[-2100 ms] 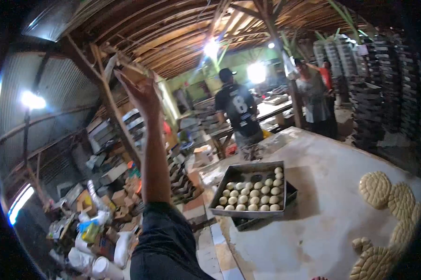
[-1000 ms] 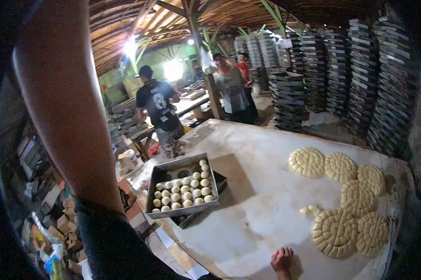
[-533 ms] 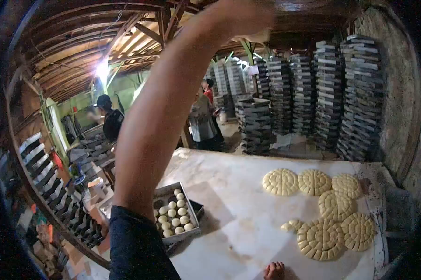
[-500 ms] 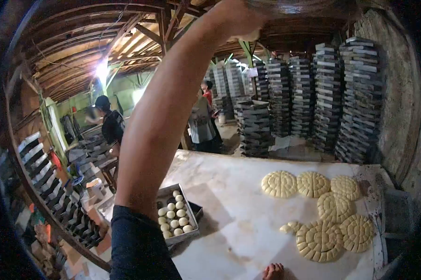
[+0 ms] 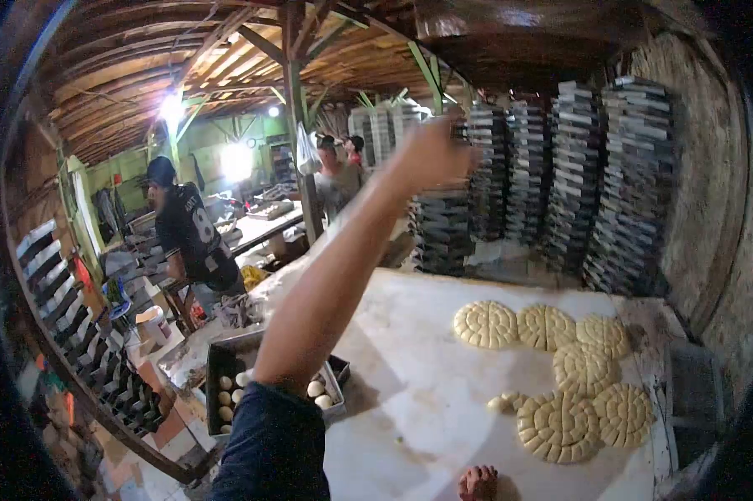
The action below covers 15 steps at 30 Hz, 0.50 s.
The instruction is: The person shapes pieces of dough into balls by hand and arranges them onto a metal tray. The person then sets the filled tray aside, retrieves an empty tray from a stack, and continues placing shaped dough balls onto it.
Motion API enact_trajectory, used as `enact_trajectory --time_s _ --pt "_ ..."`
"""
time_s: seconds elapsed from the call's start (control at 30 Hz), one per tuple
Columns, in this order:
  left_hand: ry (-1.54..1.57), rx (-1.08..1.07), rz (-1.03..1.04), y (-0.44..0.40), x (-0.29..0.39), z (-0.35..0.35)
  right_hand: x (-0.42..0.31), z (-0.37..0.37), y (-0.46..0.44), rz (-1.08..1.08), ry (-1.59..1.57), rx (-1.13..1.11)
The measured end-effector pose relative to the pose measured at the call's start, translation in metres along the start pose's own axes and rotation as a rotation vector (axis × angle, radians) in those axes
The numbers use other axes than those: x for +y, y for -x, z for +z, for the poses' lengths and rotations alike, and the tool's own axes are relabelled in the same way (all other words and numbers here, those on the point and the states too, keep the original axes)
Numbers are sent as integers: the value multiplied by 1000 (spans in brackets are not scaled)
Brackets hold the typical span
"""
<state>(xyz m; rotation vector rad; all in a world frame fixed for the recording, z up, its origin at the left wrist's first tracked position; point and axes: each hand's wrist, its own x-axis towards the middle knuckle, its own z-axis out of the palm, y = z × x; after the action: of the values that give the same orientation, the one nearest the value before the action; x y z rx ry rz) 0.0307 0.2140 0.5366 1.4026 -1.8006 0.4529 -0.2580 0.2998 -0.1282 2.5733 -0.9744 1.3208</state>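
My left hand (image 5: 439, 157) is raised at the end of my outstretched arm, in front of the stacked tins; its fingers are smeared by motion. At the bottom edge, my right hand (image 5: 477, 483) rests on the pale table (image 5: 410, 376) with fingers curled in; whatever it may hold is hidden. Several flat rounds of scored dough (image 5: 558, 426) touch one another on the table's right side, with a small dough piece (image 5: 506, 402) beside them. Under my left forearm, a metal tray (image 5: 218, 359) of dough balls (image 5: 315, 389) is partly hidden.
Tall stacks of dark tins (image 5: 573, 175) stand behind the table. At the left back, a person in a dark shirt (image 5: 194, 234) is near another table. Another person in grey (image 5: 336, 185) stands by a wooden post (image 5: 303, 125). More tins (image 5: 68, 309) lean at the left.
My left arm has swung lower and farther forward from overhead, and more of the back workers now shows. My right hand stays curled at the table's near edge.
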Motion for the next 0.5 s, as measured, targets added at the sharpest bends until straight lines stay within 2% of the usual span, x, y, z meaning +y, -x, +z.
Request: enact_trajectory --time_s 0.03,0.1,0.2,0.23,0.27,0.3,0.33,0.37,0.4,0.43,0.47,0.5 --pt "-115 -160 8 55 0 26 -4 -8 -1 18 -18 -30" --pt "-34 -275 206 189 -59 120 -18 -27 5 285 -160 -414" --pt "-141 -598 -329 399 -87 208 -20 -35 29 388 -172 -424" --pt "-122 -649 -516 452 -77 214 -16 -37 41 422 -175 -441" --pt "-116 -691 -703 504 -66 219 -14 -31 62 286 -114 -303" --pt "-33 -931 -752 537 -56 207 -11 -40 73 306 -112 -310" --pt "-29 -950 -750 566 -68 209 -11 -57 80 297 -314 -364" --pt "-694 -1016 -351 599 -83 212 -12 -74 82 290 -521 -424" --pt "-1320 -981 113 630 -99 219 -1 -78 74 303 -525 -442" --pt "-1892 -838 643 656 -110 223 15 -74 57 121 -332 -364" --pt "-1515 -822 522 649 -111 217 27 -65 36 -61 -148 -282" --pt "-1129 -816 425 637 -109 209 29 -56 14 20 -51 -304"
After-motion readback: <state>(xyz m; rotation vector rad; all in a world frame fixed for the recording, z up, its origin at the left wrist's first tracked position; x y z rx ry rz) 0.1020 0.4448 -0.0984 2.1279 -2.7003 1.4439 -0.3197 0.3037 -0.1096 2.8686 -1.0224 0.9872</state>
